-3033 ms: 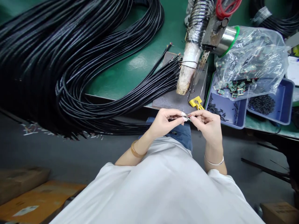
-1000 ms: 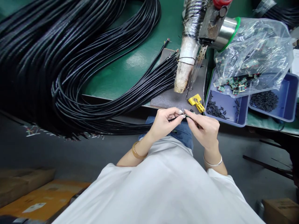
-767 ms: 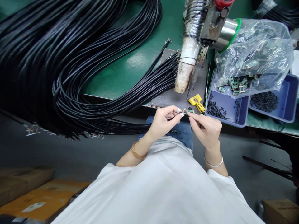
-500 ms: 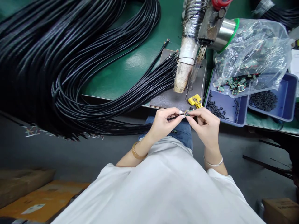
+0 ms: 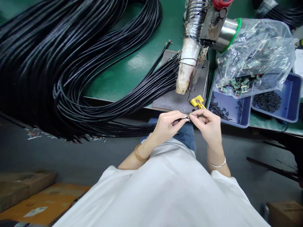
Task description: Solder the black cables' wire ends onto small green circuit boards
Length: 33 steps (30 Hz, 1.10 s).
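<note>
My left hand pinches the end of a black cable at the table's front edge, above my lap. Thin coloured wires fan out from that end. My right hand meets the left one there, thumb and forefinger closed on these wires. The fingertips hide most of what lies between them. Just beyond the right fingers, a small yellow tool rests at the edge of a grey board. A thick bundle of black cables lies to the left, its stripped ends on the board.
A soldering iron on a stand and a white, foil-wrapped duct hang over the board. At right are two blue trays of small black pieces, a clear bag of small green circuit boards and a metal spool.
Both hands stay together at the cable end. The right fingers have shifted slightly and turned around the wires, which now show a little differently between the fingertips.
</note>
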Tool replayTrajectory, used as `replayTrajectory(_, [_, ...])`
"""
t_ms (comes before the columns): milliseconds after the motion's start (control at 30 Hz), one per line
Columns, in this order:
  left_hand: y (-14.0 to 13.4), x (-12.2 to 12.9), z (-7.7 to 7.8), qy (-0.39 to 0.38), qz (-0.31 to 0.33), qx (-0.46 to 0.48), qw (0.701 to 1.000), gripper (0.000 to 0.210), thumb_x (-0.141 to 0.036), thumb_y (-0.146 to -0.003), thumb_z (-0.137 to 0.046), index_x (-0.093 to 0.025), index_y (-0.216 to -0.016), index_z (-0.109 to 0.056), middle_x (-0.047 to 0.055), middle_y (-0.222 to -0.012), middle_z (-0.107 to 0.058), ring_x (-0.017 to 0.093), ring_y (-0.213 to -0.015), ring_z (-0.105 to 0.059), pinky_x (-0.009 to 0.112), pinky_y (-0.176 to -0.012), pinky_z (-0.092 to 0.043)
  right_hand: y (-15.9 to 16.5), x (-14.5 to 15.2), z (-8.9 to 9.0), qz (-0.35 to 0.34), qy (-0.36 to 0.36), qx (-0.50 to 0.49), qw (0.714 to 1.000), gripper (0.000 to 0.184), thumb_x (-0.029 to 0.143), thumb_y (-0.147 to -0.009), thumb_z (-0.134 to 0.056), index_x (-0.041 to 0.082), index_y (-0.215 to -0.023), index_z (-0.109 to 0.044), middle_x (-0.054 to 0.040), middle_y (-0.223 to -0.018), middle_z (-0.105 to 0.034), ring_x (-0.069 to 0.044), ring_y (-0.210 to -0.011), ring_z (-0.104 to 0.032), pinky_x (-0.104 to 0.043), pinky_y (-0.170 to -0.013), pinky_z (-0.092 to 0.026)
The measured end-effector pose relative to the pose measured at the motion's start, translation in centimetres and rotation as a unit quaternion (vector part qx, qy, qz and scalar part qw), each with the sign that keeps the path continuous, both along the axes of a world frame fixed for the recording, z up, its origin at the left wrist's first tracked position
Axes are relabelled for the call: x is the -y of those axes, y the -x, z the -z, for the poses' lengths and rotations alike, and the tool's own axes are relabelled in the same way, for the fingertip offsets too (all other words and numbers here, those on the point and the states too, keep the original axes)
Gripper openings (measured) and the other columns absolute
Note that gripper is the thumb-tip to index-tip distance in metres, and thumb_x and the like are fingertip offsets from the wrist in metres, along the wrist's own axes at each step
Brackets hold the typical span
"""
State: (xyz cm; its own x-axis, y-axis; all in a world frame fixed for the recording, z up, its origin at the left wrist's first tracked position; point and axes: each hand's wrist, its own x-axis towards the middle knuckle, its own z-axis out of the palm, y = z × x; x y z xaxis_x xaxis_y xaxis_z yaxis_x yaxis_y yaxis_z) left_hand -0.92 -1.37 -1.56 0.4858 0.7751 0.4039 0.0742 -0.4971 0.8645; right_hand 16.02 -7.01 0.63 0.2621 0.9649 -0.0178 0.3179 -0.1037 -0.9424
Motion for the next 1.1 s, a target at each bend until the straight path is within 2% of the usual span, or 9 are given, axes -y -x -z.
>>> replayTrajectory(100, [0.1, 0.1, 0.0, -0.002, 0.005, -0.005, 1.000, 0.008, -0.017, -0.092, -0.066, -0.013, -0.086, -0.071, 0.001, -0.072, -0.067, 0.008, -0.059, -0.050, 0.020, -0.059, -0.042, -0.1, 0.0, 0.0, -0.011, 0.007, -0.007, 1.000, 0.012, 0.030, -0.086, -0.072, 0.019, -0.082, -0.071, 0.0058, -0.064, -0.053, -0.003, -0.048, -0.025, -0.025, -0.047, -0.017])
replayTrajectory(233, [0.3, 0.2, -0.1, 0.071, 0.015, 0.001, 0.997, 0.009, -0.017, -0.093, -0.063, -0.013, -0.090, -0.071, 0.003, -0.075, -0.071, 0.010, -0.064, -0.061, 0.020, -0.063, -0.047, 0.0, 0.2, 0.2, -0.012, -0.010, -0.006, 1.000, 0.013, 0.030, -0.089, -0.069, 0.019, -0.081, -0.069, 0.0071, -0.061, -0.047, -0.004, -0.048, -0.026, -0.025, -0.048, -0.020])
replayTrajectory(333, [0.4, 0.2, -0.1, 0.093, 0.027, 0.002, 0.995, 0.010, -0.019, -0.093, -0.063, -0.013, -0.091, -0.071, 0.003, -0.073, -0.071, 0.010, -0.063, -0.063, 0.019, -0.062, -0.048, -0.1, 0.1, 0.2, -0.027, -0.027, 0.004, 0.999, 0.013, 0.030, -0.089, -0.068, 0.020, -0.082, -0.069, 0.0057, -0.067, -0.054, -0.003, -0.048, -0.027, -0.026, -0.049, -0.022])
replayTrajectory(567, [0.4, 0.1, 0.2, 0.056, 0.030, -0.015, 0.998, 0.011, -0.021, -0.092, -0.066, -0.013, -0.091, -0.073, 0.007, -0.087, -0.078, 0.013, -0.072, -0.069, 0.022, -0.071, -0.053, -0.6, 0.1, -0.8, -0.072, -0.074, 0.132, 0.986, 0.007, 0.023, -0.090, -0.068, 0.020, -0.085, -0.072, 0.0032, -0.073, -0.062, -0.006, -0.054, -0.037, -0.025, -0.056, -0.033])
replayTrajectory(833, [0.5, 0.1, 0.2, 0.066, 0.062, -0.056, 0.994, 0.014, -0.022, -0.094, -0.062, -0.013, -0.088, -0.071, 0.003, -0.077, -0.071, 0.011, -0.066, -0.059, 0.021, -0.065, -0.045, -1.0, 0.4, -0.6, -0.120, -0.086, 0.196, 0.969, 0.005, 0.021, -0.093, -0.066, 0.020, -0.089, -0.069, 0.0026, -0.076, -0.064, -0.009, -0.063, -0.052, -0.024, -0.065, -0.040])
replayTrajectory(967, [0.6, 0.1, 0.3, 0.070, 0.070, -0.065, 0.993, 0.013, -0.021, -0.094, -0.062, -0.013, -0.086, -0.070, 0.002, -0.075, -0.068, 0.010, -0.066, -0.057, 0.021, -0.064, -0.043, -1.1, 0.3, -0.7, -0.131, -0.070, 0.202, 0.968, 0.005, 0.021, -0.093, -0.065, 0.020, -0.090, -0.069, 0.0028, -0.076, -0.064, -0.008, -0.063, -0.050, -0.024, -0.063, -0.038])
replayTrajectory(1100, [0.7, 0.2, 0.4, 0.076, 0.072, -0.062, 0.993, 0.011, -0.020, -0.093, -0.063, -0.014, -0.086, -0.069, 0.002, -0.075, -0.068, 0.010, -0.066, -0.057, 0.021, -0.064, -0.043, -0.8, 0.1, -0.9, -0.130, -0.050, 0.188, 0.972, 0.009, 0.012, -0.087, -0.066, 0.020, -0.083, -0.066, 0.0049, -0.072, -0.061, -0.006, -0.058, -0.043, -0.023, -0.060, -0.035])
